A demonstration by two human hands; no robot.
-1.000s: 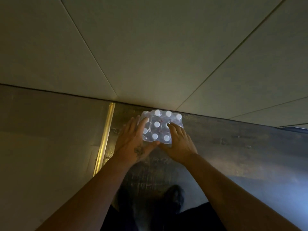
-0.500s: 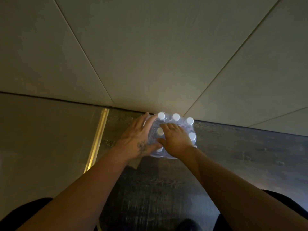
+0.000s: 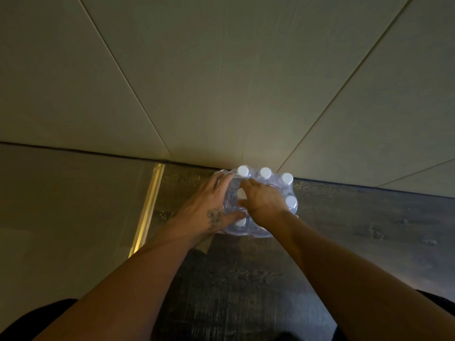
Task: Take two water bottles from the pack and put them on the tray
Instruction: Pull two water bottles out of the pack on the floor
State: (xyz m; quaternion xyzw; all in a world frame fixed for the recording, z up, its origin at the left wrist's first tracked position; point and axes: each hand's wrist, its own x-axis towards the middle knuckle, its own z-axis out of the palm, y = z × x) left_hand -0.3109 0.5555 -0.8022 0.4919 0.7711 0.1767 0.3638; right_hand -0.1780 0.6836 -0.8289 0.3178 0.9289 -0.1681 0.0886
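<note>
Resting on a dark wood-grain floor [image 3: 246, 291], right against the foot of a pale panelled wall [image 3: 221, 82], the pack [image 3: 275, 187] of water bottles is wrapped in clear crinkled plastic, with several white caps [image 3: 265, 172] showing through the top. The left hand [image 3: 209, 207] lies along the pack's left side, its fingers [image 3: 222, 180] spread flat and reaching up toward the far-left cap, while the thumb presses in across the near edge of the wrap; the hand is open and laid against the plastic rather than closed round anything, and a small tattoo [image 3: 214, 217] marks its back. The right hand [image 3: 264, 201] sits on top of the pack, its fingers [image 3: 246, 185] curled down into the middle of the wrap just beyond the left thumb; whether they have pinched the plastic or caught a bottle neck underneath cannot be told, since the hand's own back hides the tips. Three caps stand in a row just beyond the right fingers, nearest the wall, another sits to the right of the knuckles, one peeks out between the two hands, and one more lies below the left thumb. Well left of the left fingers a brass-coloured strip [image 3: 147, 210] divides the dark boards from a lighter floor surface [image 3: 61, 205]
</note>
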